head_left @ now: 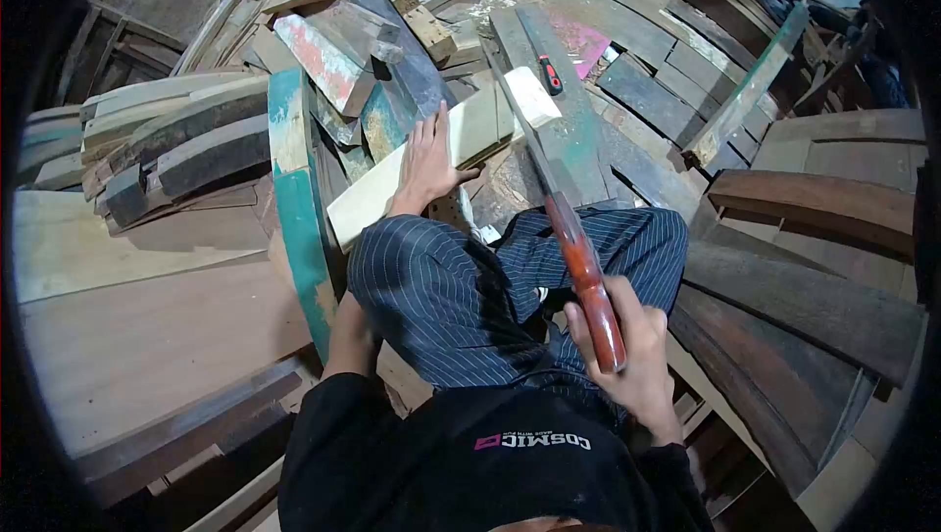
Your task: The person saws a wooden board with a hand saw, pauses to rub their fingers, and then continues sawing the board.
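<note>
R grip (632,356) wrapped round handle (588,287), L grip (426,162) clasping pale board (482,123) by knees (392,248): keep it braced, L clear of blade (535,147); edge-on, can't tell if they touch

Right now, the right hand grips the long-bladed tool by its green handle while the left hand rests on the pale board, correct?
The handle in the right hand is reddish-brown, not green, as the head view shows. The rest stands.

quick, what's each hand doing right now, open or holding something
Left hand: open, laid on the pale board.
Right hand: closed, holding a long-bladed tool by its handle.
</note>
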The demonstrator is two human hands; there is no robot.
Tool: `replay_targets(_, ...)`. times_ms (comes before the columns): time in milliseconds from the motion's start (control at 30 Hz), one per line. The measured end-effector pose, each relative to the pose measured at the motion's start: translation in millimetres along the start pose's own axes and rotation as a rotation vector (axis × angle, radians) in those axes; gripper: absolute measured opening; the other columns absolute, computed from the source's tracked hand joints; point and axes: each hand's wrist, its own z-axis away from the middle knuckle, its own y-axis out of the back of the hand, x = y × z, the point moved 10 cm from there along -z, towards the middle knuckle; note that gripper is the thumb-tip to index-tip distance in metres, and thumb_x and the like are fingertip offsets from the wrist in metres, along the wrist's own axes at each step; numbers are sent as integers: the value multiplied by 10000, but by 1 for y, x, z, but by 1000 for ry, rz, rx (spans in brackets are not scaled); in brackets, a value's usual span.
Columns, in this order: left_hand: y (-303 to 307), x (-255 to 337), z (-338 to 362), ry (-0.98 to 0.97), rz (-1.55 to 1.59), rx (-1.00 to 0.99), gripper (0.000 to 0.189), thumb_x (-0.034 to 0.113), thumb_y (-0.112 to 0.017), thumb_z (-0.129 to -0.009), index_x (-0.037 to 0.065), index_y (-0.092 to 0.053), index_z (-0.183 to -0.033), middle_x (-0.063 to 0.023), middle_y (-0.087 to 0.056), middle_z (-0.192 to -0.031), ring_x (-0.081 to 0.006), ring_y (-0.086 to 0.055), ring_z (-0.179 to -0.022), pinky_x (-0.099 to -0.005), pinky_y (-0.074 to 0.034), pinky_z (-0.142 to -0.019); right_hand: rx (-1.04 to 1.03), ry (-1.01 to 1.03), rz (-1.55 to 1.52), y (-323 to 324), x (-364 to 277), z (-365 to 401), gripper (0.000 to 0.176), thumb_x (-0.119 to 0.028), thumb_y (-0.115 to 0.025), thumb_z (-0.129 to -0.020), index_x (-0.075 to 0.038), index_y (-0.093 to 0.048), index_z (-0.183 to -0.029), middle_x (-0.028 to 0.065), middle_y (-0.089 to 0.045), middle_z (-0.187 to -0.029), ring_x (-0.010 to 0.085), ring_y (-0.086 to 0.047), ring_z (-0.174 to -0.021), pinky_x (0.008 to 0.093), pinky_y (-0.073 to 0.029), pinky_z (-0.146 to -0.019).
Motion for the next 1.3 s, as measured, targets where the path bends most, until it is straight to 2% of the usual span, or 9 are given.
replay_targets(267,-17,20,2,-241,4,-108,1082,414,-877,-541,-81,-450,-1404,-233,-538,-1258,-387,-493,-1189,-476,-405,-1068,98,-245,-101,-2,35,26,188,-47,-730,-905,26,-586,-1002,145,-666,-730,192,-684,-536,302,-505,-482)
replay_targets(567,-8,11,1,-195,34,-20,1118,386,-920,-533,-68,-420,-1425,-228,-517,-1286,-381,-472,-1206,-471,-381,-1059,92,38,-89,-11,1,7,260,-14,-732,-887,36,-539,-1055,143,-640,-661,250,-706,-545,325,-491,-450)
replay_targets(867,-6,9,0,-147,-1,-25,1129,434,-901,-560,-75,-401,-1434,-225,-508,-1291,-389,-471,-1209,-471,-372,-1060,105,-54,-132,9,13,-1,230,-73,-751,-897,23,-578,-1013,125,-618,-645,192,-665,-514,301,-472,-464)
replay_targets(1033,-1,10,3,-114,3,-14,1249,502,-918,-563,-59,-313,-1499,-206,-501,-1273,-383,-473,-1200,-461,-377,-1030,30,33,-40,0,-10,10,295,-94,-770,-880,44,-589,-1068,150,-631,-642,253,-674,-508,330,-498,-469)
replay_targets(1100,-2,10,5,-94,-33,-26,1298,525,-917,-561,-48,-270,-1530,-207,-498,-1281,-384,-467,-1216,-470,-366,-1053,54,46,-64,-7,-10,16,268,-130,-793,-875,16,-614,-1011,95,-603,-632,175,-627,-492,286,-458,-479)
replay_targets(1133,-1,12,6,-116,-46,-28,1344,548,-906,-573,-37,-211,-1564,-215,-492,-1289,-389,-456,-1245,-484,-348,-1087,-21,38,-42,-13,-8,17,329,-111,-780,-872,48,-589,-1088,164,-651,-667,288,-700,-544,346,-518,-485)
replay_targets(1167,2,15,7,-145,-54,-2,1352,571,-894,-585,-33,-195,-1572,-225,-484,-1305,-396,-444,-1270,-490,-330,-1115,-11,48,-37,-13,-10,17,333,-116,-781,-872,47,-588,-1089,167,-654,-670,283,-700,-542,347,-520,-487)
replay_targets(1233,7,19,8,-203,-99,91,1340,542,-899,-574,-39,-214,-1569,-224,-497,-1280,-387,-462,-1232,-476,-352,-1085,18,23,-40,-10,-9,16,263,-140,-782,-889,23,-616,-1013,92,-612,-640,155,-628,-501,280,-460,-489)
replay_targets(1300,-8,11,5,-144,-120,-13,1304,503,-903,-559,-36,-255,-1555,-218,-507,-1260,-377,-475,-1196,-467,-367,-1060,5,-26,-32,-9,-4,14,247,-140,-775,-896,18,-617,-1003,92,-621,-652,149,-629,-510,282,-469,-505)
